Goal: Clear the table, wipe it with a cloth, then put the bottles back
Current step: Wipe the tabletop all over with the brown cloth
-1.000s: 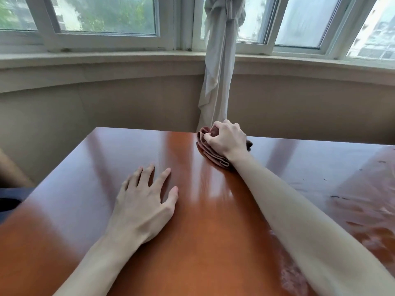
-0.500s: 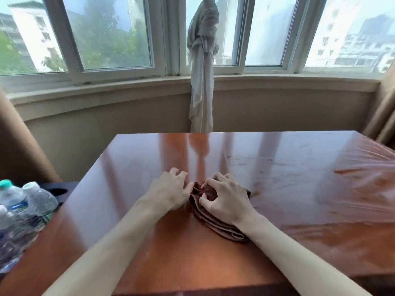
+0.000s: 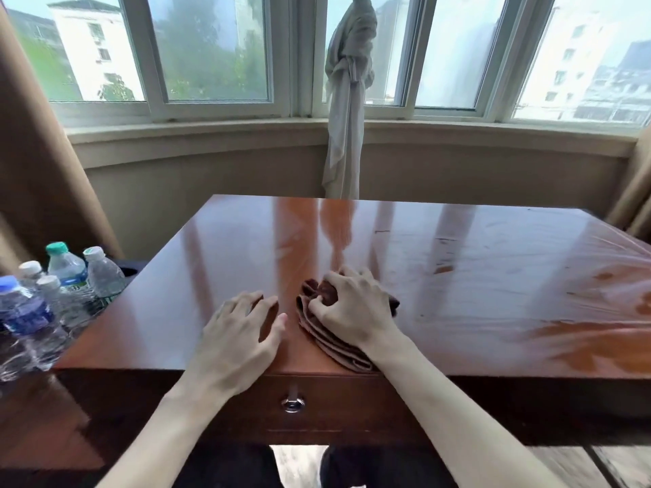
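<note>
The table is bare and glossy, with streaks on its right part. The bottles stand grouped just off its left edge, on something lower. The right hand, which a second ago reached to the far edge, is back near the front edge, fingers curled into the bunched brown cloth. The left hand lies flat and open just beside it. Wiping looks nearly finished; returning the bottles likely comes next.

The person's two arms are bare, with no sleeves showing. The left hand and the right hand wear no rings, gloves or watch. Dark clothes cover the legs at the bottom.
</note>
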Motion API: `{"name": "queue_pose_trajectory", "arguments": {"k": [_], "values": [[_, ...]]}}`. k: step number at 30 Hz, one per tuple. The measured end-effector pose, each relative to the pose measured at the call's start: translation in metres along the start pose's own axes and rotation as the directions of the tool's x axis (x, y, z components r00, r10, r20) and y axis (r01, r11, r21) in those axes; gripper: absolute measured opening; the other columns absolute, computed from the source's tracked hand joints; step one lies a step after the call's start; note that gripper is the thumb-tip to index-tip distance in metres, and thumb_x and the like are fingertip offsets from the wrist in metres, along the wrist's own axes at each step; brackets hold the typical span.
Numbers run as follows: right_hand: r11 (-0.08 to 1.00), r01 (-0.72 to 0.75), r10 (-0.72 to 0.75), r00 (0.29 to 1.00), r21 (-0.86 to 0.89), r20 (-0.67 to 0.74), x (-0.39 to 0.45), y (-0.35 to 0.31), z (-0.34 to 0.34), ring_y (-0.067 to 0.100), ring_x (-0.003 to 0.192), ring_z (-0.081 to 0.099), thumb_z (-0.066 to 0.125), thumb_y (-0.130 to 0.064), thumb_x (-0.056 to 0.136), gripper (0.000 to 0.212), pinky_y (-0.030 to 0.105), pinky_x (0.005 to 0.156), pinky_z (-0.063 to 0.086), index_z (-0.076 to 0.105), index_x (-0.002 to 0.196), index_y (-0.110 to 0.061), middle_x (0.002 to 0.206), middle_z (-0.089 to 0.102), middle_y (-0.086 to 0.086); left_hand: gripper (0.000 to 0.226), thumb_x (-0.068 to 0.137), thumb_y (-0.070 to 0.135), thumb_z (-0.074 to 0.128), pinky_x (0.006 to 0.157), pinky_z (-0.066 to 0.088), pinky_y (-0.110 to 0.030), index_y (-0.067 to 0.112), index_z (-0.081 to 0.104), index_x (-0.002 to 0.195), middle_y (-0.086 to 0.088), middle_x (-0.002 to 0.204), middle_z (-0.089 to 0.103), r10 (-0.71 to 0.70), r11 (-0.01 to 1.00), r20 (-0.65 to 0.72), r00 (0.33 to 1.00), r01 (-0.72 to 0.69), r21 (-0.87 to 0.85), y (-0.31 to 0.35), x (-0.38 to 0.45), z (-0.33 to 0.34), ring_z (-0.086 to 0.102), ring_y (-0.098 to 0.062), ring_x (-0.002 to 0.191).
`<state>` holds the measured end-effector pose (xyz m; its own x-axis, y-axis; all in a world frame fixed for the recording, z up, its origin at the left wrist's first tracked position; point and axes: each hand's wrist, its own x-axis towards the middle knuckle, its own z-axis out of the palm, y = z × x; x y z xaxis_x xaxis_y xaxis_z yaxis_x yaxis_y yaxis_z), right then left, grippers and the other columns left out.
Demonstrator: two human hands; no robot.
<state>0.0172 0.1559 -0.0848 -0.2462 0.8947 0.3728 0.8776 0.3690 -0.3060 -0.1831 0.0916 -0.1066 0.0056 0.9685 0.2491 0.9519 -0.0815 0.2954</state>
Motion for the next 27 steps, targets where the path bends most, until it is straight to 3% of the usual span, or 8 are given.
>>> {"name": "queue_pose_trajectory", "arguments": {"k": [2,4,8,13,18,21,24,27], "values": [[0.992,0.098,-0.102,0.994,0.085,0.050,-0.036,0.005,-0.011,0.015,0.101,0.052,0.049,-0.058,0.081,0.036,0.034,0.081,0.049,0.067,0.099,-0.033,0.102,0.060,-0.015,0.077,0.089,0.070,0.012,0.119,0.028,-0.034,0.034,0.049,0.145,0.014,0.152,0.043,-0.007,1.000,-0.006,1.000,0.007,-0.016,-0.001,-0.002,0.002,0.030,-0.008,0.144],[0.995,0.045,-0.051,0.996,0.087,0.074,-0.037,0.024,-0.022,0.010,0.102,0.052,0.050,-0.060,0.080,0.036,0.031,0.078,0.044,0.068,0.101,-0.037,0.101,0.059,-0.018,0.070,0.092,0.067,0.018,0.119,0.028,-0.034,0.035,0.048,0.146,0.016,0.153,0.041,-0.017,0.999,-0.002,1.000,0.017,-0.031,-0.002,-0.001,0.003,0.027,-0.006,0.145],[0.992,-0.125,0.125,0.992,0.005,-0.011,0.006,0.014,-0.013,0.027,0.099,0.057,0.050,-0.054,0.080,0.031,0.038,0.081,0.050,0.063,0.088,-0.027,0.096,0.059,-0.007,0.056,0.098,0.057,0.030,0.119,0.028,-0.034,0.036,0.047,0.146,0.017,0.153,0.038,-0.010,1.000,-0.009,1.000,0.009,-0.025,-0.004,0.004,0.006,0.026,-0.005,0.146],[0.991,0.095,-0.099,0.994,0.089,0.042,-0.055,-0.017,-0.015,0.010,0.100,0.052,0.050,-0.057,0.081,0.033,0.030,0.084,0.048,0.067,0.097,-0.035,0.102,0.060,-0.017,0.058,0.095,0.055,0.026,0.119,0.029,-0.033,0.037,0.051,0.144,0.020,0.151,0.041,-0.027,0.997,-0.020,0.999,0.025,-0.067,-0.007,0.001,0.003,0.028,-0.003,0.144],[0.981,-0.193,0.191,0.980,-0.019,-0.059,-0.017,0.024,-0.020,0.025,0.100,0.058,0.043,-0.059,0.076,0.037,0.037,0.077,0.048,0.061,0.087,-0.029,0.096,0.060,-0.010,0.058,0.094,0.050,0.026,0.117,0.028,-0.033,0.036,0.051,0.144,0.019,0.152,0.040,-0.028,0.998,-0.020,0.999,0.027,-0.063,0.000,0.003,0.001,0.027,-0.005,0.144],[0.996,-0.091,0.091,0.995,-0.019,-0.032,-0.012,-0.022,0.002,0.027,0.098,0.057,0.044,-0.056,0.079,0.031,0.039,0.081,0.050,0.056,0.084,-0.028,0.095,0.059,-0.008,0.052,0.097,0.048,0.031,0.117,0.030,-0.035,0.036,0.053,0.143,0.018,0.152,0.041,-0.038,0.996,-0.027,0.999,0.036,-0.084,-0.002,0.002,0.002,0.029,-0.006,0.144],[0.996,0.063,-0.063,0.998,0.059,0.000,-0.057,-0.033,-0.007,0.013,0.097,0.053,0.052,-0.055,0.080,0.029,0.030,0.081,0.049,0.066,0.094,-0.034,0.097,0.060,-0.016,0.073,0.084,0.057,0.015,0.118,0.030,-0.034,0.036,0.054,0.142,0.019,0.151,0.043,-0.021,0.994,-0.030,0.999,0.018,-0.105,-0.004,0.000,0.001,0.029,-0.005,0.145],[0.999,-0.027,0.028,1.000,0.047,-0.011,-0.068,0.008,-0.028,0.008,0.099,0.053,0.051,-0.060,0.077,0.033,0.030,0.080,0.049,0.067,0.096,-0.038,0.100,0.061,-0.020,0.078,0.082,0.060,0.011,0.118,0.029,-0.034,0.037,0.052,0.144,0.020,0.152,0.041,-0.024,0.995,-0.030,0.999,0.021,-0.098,-0.006,0.000,0.003,0.025,-0.003,0.146]]}}
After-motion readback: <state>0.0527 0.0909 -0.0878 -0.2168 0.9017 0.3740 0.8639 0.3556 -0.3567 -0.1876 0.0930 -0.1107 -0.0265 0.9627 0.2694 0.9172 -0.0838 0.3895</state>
